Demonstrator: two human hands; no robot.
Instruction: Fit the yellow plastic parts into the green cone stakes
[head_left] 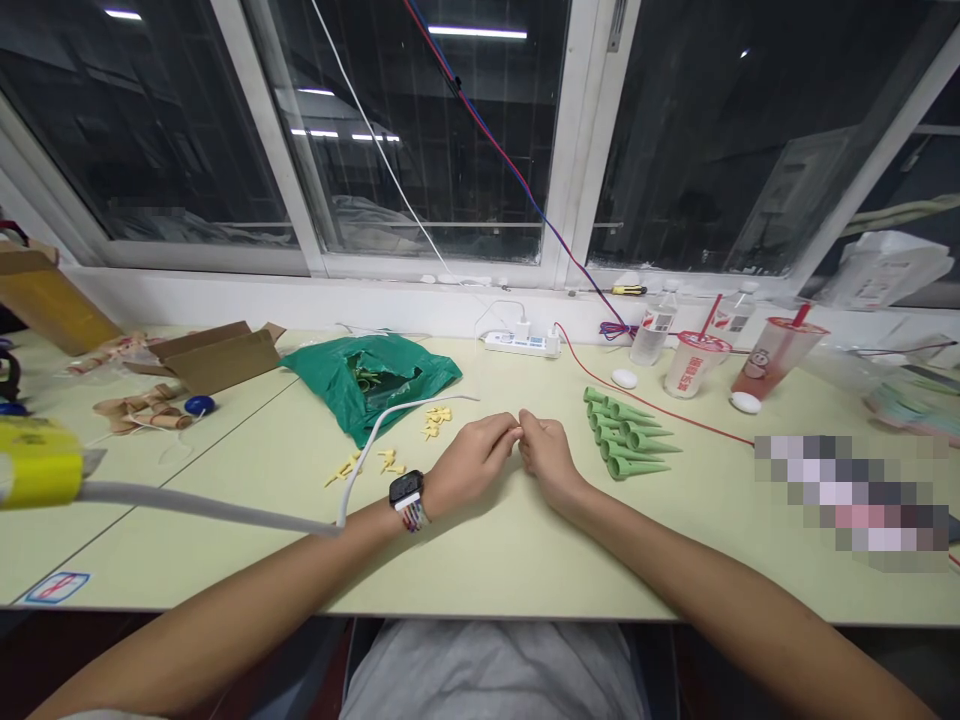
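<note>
Forearms (225,590) are stretching over the counter (495,570) — left hand (471,465) and right hand (549,462) are meeting curled at the fingertips, beside green plastic cones (626,435) — pinching anything? Can't tell.

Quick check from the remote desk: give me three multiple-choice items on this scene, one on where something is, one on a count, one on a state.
1. Where do the green plastic cones lie?
A) In the cardboard box
B) Beside the right hand
C) On the power strip

2. How many drink cups with straws stand on the desk?
A) One
B) Four
C) Two

3. How does the left hand stand?
A) Fingertips meeting the right hand's
B) Far from the right hand
C) Clasping the white cable

1 B: they lie in rows next to it.
2 C: two stand at the back.
3 A: the fingertips meet mid-desk.
</note>
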